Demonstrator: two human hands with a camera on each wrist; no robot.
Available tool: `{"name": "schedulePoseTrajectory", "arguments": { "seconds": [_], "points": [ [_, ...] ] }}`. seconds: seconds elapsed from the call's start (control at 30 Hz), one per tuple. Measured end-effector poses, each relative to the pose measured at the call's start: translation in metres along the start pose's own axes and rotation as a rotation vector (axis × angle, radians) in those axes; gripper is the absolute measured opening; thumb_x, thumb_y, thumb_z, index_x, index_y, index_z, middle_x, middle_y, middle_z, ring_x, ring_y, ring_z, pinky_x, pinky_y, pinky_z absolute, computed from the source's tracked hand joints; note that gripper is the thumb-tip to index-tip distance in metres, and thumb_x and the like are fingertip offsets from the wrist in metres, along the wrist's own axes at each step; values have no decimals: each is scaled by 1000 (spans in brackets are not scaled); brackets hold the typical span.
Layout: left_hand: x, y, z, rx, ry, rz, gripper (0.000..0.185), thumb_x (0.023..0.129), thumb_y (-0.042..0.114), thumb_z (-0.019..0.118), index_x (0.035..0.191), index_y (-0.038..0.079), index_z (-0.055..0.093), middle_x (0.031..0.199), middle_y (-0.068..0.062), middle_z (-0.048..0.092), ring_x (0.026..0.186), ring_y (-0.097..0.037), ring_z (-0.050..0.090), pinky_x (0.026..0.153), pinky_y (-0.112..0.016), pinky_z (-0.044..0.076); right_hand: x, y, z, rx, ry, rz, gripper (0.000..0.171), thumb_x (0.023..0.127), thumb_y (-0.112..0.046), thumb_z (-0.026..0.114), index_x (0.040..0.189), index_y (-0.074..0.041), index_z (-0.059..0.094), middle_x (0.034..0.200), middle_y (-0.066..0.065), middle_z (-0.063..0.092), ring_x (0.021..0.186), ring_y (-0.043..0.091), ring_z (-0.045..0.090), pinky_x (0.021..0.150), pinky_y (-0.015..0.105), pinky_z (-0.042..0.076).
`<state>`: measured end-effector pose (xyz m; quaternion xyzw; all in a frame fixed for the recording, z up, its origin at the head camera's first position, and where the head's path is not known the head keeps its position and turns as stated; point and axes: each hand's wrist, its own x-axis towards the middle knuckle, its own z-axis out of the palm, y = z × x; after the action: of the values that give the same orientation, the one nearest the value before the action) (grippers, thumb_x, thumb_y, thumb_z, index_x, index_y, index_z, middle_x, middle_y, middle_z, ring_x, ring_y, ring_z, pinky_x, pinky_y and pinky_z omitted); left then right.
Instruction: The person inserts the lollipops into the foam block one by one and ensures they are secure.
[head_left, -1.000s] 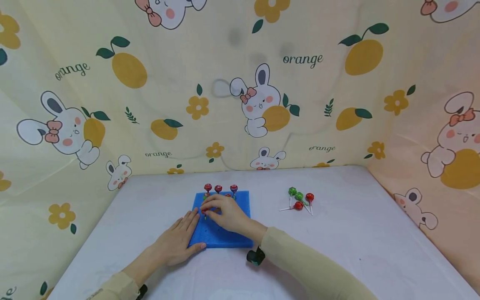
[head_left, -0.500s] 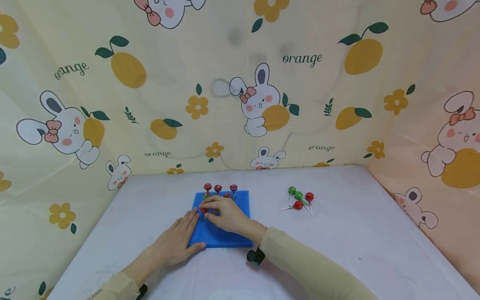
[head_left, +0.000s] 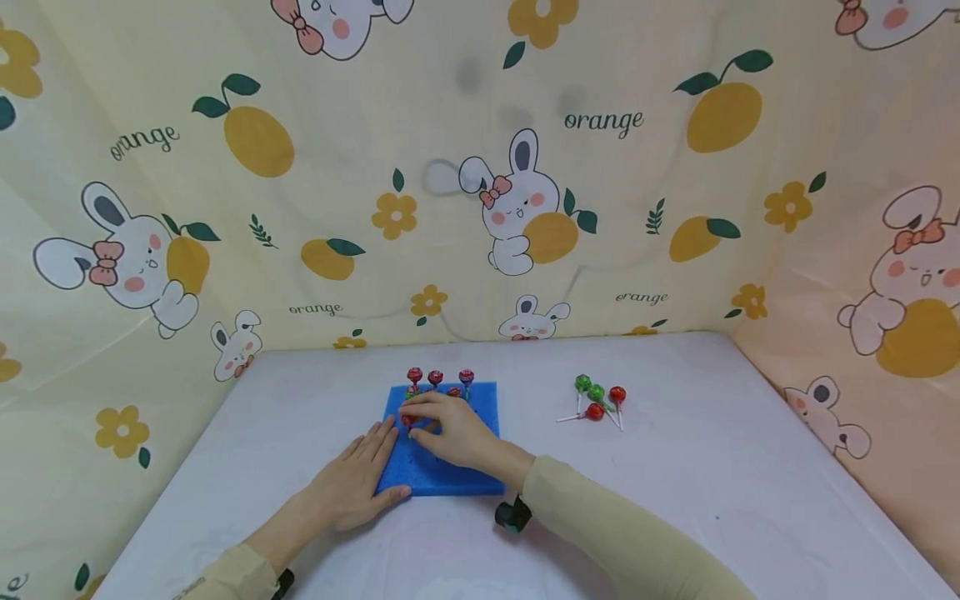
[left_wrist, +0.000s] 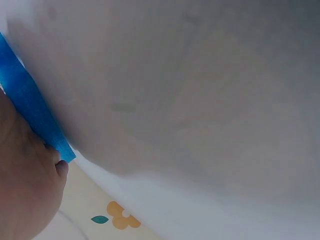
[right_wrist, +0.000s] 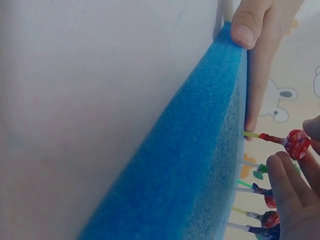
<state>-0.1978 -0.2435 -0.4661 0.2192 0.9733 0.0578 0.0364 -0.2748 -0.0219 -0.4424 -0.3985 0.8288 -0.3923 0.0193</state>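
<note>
While the left hand [head_left: 352,487] lies flat with straight fingers against the near-left edge of the blue foam block [head_left: 457,479], steadying it, the right hand [head_left: 450,429] hovers over the block's middle and pinches a red lollipop [right_wrist: 296,143] between curled fingertips [right_wrist: 280,175]. Seen from the right wrist, that lollipop's stick already meets the foam surface, with the head a little clear of it, just in front of the standing lollipops [head_left: 436,377] planted along the block's far edge. Judging by this, the step in hand is seating one more lollipop in the foam beside those already upright; the stick looks only shallowly entered, though how deep it goes cannot be told. Next would seem to call for a straight push down along the stick, with the left hand pressing the block so it does not slide on the white table [head_left: 712,483]. Well to the right of the block, a small cluster of loose lollipops [head_left: 597,400], green and red, lies on the table.
</note>
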Motion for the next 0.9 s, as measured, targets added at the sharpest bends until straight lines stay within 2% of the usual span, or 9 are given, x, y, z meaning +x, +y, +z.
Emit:
{"name": "schedulePoseTrajectory", "arguments": {
  "seconds": [0.37, 0.63, 0.9],
  "points": [
    [0, 1, -1, 1, 6, 4, 94, 104, 66, 43, 161, -7, 25, 171, -24, 16, 157, -43, 20, 125, -58, 24, -3, -1, -5, 33, 19, 5, 40, 102, -12, 68, 142, -10, 65, 147, 6, 60, 119, 20, 68, 94, 27, 58],
    [2, -1, 3, -1, -5, -14, 97, 102, 69, 43, 162, -5, 24, 172, -22, 15, 158, -42, 18, 125, -58, 23, -12, 2, -14, 66, 55, -3, 39, 102, -10, 68, 140, -9, 66, 146, 4, 61, 120, 20, 67, 94, 26, 58],
    [1, -1, 6, -40, 43, 2, 97, 101, 66, 50, 160, -8, 27, 169, -26, 21, 155, -47, 22, 122, -63, 26, -27, 12, -34, 68, 131, -1, 36, 101, -9, 69, 137, -10, 69, 141, 3, 64, 116, 19, 69, 93, 29, 59]
  ]
}}
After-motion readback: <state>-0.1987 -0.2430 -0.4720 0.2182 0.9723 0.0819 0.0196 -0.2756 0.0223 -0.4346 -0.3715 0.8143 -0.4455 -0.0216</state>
